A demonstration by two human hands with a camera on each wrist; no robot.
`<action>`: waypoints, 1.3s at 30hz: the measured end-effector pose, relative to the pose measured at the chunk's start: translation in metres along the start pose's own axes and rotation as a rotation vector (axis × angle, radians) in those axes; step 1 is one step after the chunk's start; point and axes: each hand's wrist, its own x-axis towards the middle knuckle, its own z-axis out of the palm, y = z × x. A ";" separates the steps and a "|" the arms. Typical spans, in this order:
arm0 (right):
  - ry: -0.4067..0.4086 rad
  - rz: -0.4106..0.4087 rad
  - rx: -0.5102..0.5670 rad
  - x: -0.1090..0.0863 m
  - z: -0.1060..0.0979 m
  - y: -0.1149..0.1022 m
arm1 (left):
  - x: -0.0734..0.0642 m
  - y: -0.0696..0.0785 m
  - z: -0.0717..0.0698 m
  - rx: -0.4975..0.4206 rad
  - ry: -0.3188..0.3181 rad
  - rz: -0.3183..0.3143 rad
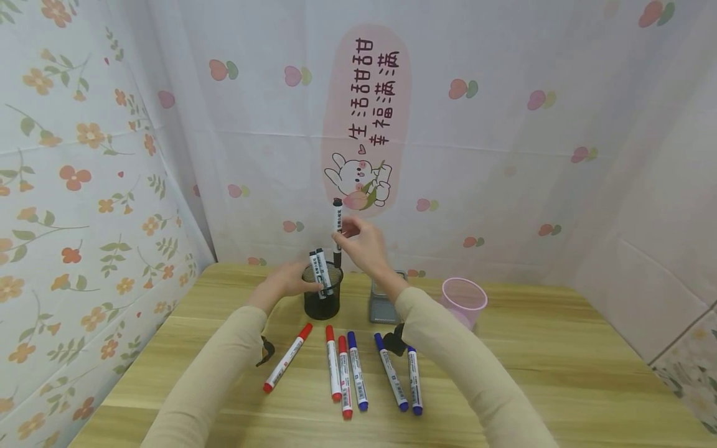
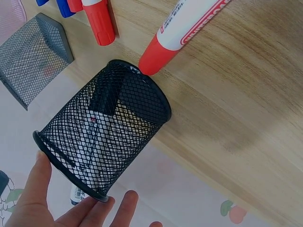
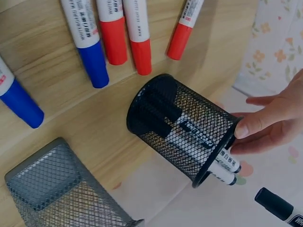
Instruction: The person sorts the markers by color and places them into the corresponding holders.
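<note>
A black mesh pen holder (image 1: 322, 308) stands upright on the table, with two black-capped whiteboard markers (image 1: 320, 269) leaning inside it. My left hand (image 1: 287, 278) grips its rim, thumb on one side and fingers on the other, as the right wrist view also shows. Above the holder's back right edge, my right hand (image 1: 363, 246) pinches another black whiteboard marker (image 1: 338, 218), held upright. That marker's lower end is close to the rim; whether it touches cannot be told. In the right wrist view only the black end (image 3: 273, 204) of this marker shows, and the right fingers are hidden.
Three red markers (image 1: 288, 359) and three blue markers (image 1: 390, 372) lie in front of the holder. A grey mesh holder (image 1: 383, 311) stands right of it, partly behind my right forearm. Farther right is a pink basket (image 1: 465, 297). Patterned cloth (image 1: 269, 186) hangs behind the table.
</note>
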 end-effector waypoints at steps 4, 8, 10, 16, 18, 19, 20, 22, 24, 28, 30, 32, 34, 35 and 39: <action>0.010 -0.002 -0.009 0.005 0.005 0.000 | 0.000 0.000 0.000 -0.005 -0.002 -0.006; 0.017 -0.011 -0.015 0.008 0.011 0.000 | 0.001 0.001 0.000 -0.020 -0.001 -0.007; 0.018 -0.010 -0.018 0.008 0.015 0.001 | 0.001 0.001 0.000 -0.024 0.000 -0.008; 0.000 0.009 -0.041 0.006 0.027 0.001 | 0.002 0.000 0.000 -0.021 0.002 -0.002; -0.011 0.012 -0.051 0.005 0.030 0.002 | 0.002 0.000 0.000 -0.017 0.001 0.000; -0.016 0.011 -0.057 0.005 0.032 0.002 | 0.002 -0.001 0.000 -0.016 -0.001 0.001; -0.023 0.011 -0.058 0.005 0.034 0.003 | 0.002 -0.001 0.000 -0.015 -0.003 0.003; -0.031 0.011 -0.060 0.003 0.037 0.004 | 0.002 0.000 0.000 -0.009 -0.003 0.007; -0.036 0.010 -0.052 0.002 0.041 0.007 | 0.001 0.000 0.000 -0.002 0.001 0.016; -0.038 0.018 -0.048 -0.002 0.046 0.011 | 0.000 0.001 0.000 0.004 0.017 0.039; -0.043 0.021 -0.058 -0.005 0.048 0.013 | -0.001 0.001 0.000 0.005 0.021 0.041; -0.049 0.024 -0.068 -0.007 0.050 0.016 | -0.001 0.001 0.000 0.004 0.021 0.035; -0.058 0.032 -0.071 -0.010 0.053 0.018 | -0.002 0.001 -0.001 0.001 0.018 0.032; -0.064 0.037 -0.072 -0.012 0.055 0.020 | -0.002 0.001 -0.001 0.000 0.018 0.032; -0.083 0.066 -0.082 -0.019 0.060 0.025 | -0.002 0.001 -0.001 0.006 0.014 0.032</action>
